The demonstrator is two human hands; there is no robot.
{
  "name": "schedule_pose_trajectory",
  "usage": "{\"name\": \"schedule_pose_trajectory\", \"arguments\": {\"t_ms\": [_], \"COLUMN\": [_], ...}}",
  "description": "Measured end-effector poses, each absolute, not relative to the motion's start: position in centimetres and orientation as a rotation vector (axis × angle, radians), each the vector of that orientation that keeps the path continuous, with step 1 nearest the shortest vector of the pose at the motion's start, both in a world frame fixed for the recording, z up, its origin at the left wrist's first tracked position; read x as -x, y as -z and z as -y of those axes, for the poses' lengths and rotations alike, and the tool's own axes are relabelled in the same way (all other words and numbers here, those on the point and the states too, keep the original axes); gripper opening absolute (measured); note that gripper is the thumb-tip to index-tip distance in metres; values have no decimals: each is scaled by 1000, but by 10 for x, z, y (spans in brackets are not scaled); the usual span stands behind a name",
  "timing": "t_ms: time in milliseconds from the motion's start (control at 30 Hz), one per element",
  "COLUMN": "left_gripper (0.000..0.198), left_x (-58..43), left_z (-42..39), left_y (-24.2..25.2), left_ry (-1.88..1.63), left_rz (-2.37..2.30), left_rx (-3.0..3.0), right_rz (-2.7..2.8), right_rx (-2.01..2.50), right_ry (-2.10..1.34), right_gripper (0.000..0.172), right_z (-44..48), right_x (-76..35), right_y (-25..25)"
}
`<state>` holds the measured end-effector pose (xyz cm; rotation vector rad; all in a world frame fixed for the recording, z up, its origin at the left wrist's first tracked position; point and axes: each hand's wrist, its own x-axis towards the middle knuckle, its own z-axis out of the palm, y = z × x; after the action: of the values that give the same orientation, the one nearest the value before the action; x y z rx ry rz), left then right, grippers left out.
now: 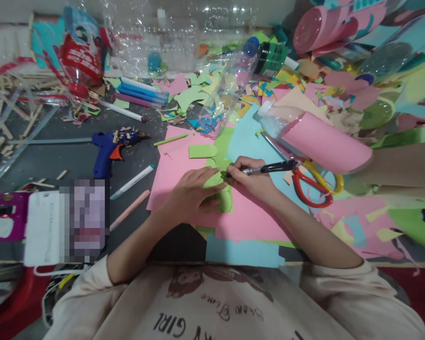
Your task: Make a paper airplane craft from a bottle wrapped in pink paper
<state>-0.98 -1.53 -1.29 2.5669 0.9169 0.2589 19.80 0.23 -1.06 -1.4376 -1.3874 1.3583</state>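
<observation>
My left hand (191,194) lies flat with fingers stretched out on a light green paper piece (225,200), pressing it onto a pink sheet (248,218). My right hand (252,181) is closed round a black pen (269,167) whose tip touches the green paper, where a dark outline is drawn. Another small green cut-out (202,150) lies just beyond on the pink sheet.
Red-handled scissors (313,186) lie right of my right hand. A plastic bottle wrapped in pink paper (318,141) lies behind them. A blue glue gun (110,147), markers (132,181), a clear bottle (226,89), a phone (65,226) and paper scraps (304,85) cover the dark table (49,163).
</observation>
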Motion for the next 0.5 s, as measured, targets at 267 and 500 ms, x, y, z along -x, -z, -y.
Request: {"name": "schedule_pose_trajectory", "arguments": {"t_ms": [267,500], "left_gripper": [37,37], "left_x": [11,14], "left_z": [15,17], "left_y": [15,17], "left_ry": [-289,-317], "left_rz": [-900,-907], "left_rx": [-2534,-2542], "right_rz": [1473,1482], "right_rx": [1435,1436], "right_ry": [-1331,-1337], "right_gripper": [28,27], "right_z": [-1,-2], "right_x": [-197,-196], "right_y": [9,8]}}
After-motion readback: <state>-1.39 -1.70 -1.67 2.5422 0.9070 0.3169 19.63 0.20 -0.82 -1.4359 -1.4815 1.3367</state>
